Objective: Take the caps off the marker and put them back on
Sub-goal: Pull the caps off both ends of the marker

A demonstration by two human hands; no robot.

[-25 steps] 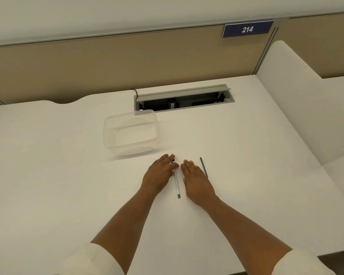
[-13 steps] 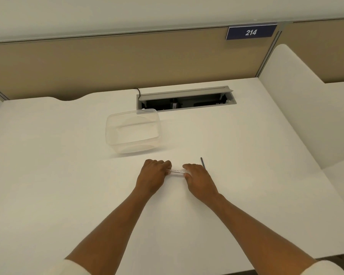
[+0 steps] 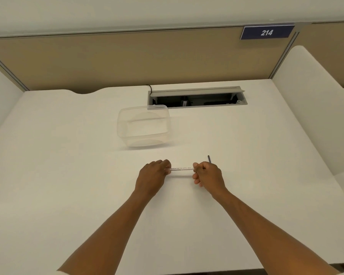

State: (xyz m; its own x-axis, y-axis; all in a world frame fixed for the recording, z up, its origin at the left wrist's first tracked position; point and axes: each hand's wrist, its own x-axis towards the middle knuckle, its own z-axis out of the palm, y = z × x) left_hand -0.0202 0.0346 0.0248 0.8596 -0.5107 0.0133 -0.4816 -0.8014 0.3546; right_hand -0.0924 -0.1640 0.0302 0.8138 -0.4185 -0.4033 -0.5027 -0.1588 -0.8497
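Both arms reach in from the bottom of the frame and meet just below the centre, over the white worktop (image 3: 68, 175). The left hand (image 3: 152, 175) and the right hand (image 3: 209, 174) hold a slim white marker (image 3: 182, 168) between them, lying level from left to right and lifted a little off the surface, its shadow showing just beneath. The left fingers (image 3: 166, 164) are curled tight around the marker's left end, and the right fingers (image 3: 197, 169) are pinched around its right end; both ends are hidden inside the grips, so I cannot tell whether the caps are on. Only the printed middle stretch of the barrel shows. Just above the right hand a thin dark stick (image 3: 209, 158) pokes out, lying on the worktop. Further up, left of centre, sits a clear plastic container (image 3: 143, 126), and behind it an open grey cable hatch (image 3: 197, 96). A blue sign reading 214 (image 3: 266, 32) hangs at the upper right
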